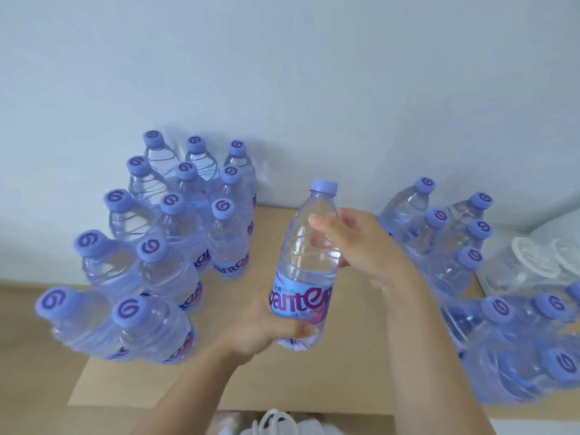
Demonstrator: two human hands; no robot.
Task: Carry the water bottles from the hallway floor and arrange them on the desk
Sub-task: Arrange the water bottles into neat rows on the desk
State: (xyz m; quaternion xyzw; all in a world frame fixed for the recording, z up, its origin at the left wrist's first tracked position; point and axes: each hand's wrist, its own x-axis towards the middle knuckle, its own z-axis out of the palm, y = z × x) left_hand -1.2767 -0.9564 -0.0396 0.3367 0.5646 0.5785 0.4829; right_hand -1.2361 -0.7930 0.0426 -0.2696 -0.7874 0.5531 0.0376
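Bottles stood in a tight upright group (163,246) on the left part of the surface (251,381), running in rows from the back edge by the wall (282,73) toward the near left side. All carried lilac caps with a swirl mark, and several showed blue labels with magenta lettering. The rearmost ones stood close against the wall.

Near the middle of the surface, a single bottle (306,268) was held above the tan top, roughly upright and leaning slightly right at the cap. The left hand (266,328) gripped its lower end, fingers curled under the base and around the label. The right hand (361,246) gripped its upper body just below the shoulder, thumb on the near face and fingers wrapped round the far side. Whether the base touched the surface could not be determined, as the left hand covered it.

On the right part of the surface a second group of bottles (445,237) stood toward the back right corner, caps leaning outward in the wide-angle view. Further bottles (527,346) stood at the near right edge, blurred. At the far right edge lay a clear plastic item (533,262) with white ribbed parts; its nature could not be determined. At the near edge, bottom centre, something white (276,422) showed below the surface.
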